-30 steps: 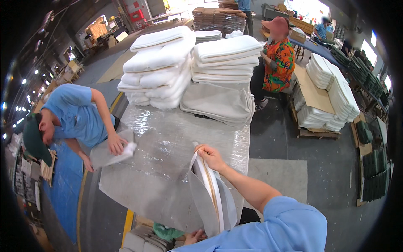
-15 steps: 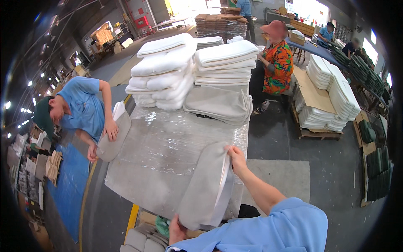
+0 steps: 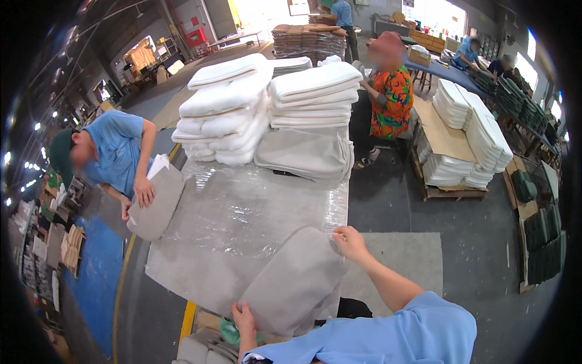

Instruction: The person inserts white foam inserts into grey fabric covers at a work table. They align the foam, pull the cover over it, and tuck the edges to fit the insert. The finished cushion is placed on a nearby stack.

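Note:
A grey cushion cover (image 3: 297,279) with rounded ends lies tilted across the near edge of the plastic-wrapped table (image 3: 224,236), its broad flat face turned up. My right hand (image 3: 350,244) pinches its upper right edge. At the lower left edge, my left hand (image 3: 244,318) grips it with the thumb on top; the other fingers are partly hidden. Farther up the table, a stack of similar grey covers (image 3: 303,151) sits in front of folded white pads (image 3: 312,91). Next to these rises a taller pile of white padding (image 3: 224,109).
At the left, a co-worker in blue (image 3: 118,148) handles another grey cover (image 3: 156,203) with white material at its opening. A person in a patterned shirt (image 3: 391,100) is beyond the table's right side. White pads (image 3: 464,127) sit on a pallet (image 3: 451,193); grey pieces (image 3: 203,349) lie below my left hand.
The cover has turned from its edge to show its broad face, and its white-edged side is now out of sight. My right hand has moved slightly lower; my left hand has shifted slightly left.

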The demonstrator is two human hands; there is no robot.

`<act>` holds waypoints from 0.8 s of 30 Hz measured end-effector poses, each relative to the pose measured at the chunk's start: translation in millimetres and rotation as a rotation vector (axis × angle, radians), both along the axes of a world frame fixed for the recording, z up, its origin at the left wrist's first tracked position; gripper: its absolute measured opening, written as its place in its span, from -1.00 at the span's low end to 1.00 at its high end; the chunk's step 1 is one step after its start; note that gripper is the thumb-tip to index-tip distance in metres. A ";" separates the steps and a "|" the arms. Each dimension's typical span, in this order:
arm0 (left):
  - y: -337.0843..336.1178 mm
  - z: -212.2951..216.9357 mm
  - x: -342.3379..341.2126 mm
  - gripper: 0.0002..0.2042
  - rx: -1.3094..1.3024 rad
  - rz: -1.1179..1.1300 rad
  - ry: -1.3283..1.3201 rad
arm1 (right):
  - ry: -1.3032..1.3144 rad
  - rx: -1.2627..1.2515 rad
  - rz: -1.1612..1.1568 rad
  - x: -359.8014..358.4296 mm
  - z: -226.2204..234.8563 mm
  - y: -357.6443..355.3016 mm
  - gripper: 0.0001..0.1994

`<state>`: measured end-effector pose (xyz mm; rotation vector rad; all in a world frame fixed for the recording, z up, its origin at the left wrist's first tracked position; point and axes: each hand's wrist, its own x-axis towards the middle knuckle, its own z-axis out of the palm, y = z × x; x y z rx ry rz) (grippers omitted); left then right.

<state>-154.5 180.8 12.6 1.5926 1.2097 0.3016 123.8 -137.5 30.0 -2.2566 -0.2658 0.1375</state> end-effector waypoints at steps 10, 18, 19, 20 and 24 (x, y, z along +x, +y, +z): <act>-16.4 -10.3 2.3 -0.43 0.334 0.044 0.226 | -0.086 -0.277 0.067 -9.4 -20.4 67.2 -0.44; -20.2 -16.8 5.0 -0.46 0.399 0.082 0.215 | -0.128 -0.265 0.073 -10.2 -16.4 70.2 -0.45; -19.9 -17.7 5.0 -0.46 0.409 0.081 0.211 | -0.129 -0.265 0.070 -10.1 -15.8 69.9 -0.45; -19.0 -19.0 5.2 -0.46 0.422 0.076 0.221 | -0.130 -0.266 0.069 -10.4 -15.3 69.5 -0.46; -16.9 -19.9 2.1 -0.46 0.423 0.073 0.248 | -0.142 -0.262 0.067 -12.6 -12.6 70.2 -0.45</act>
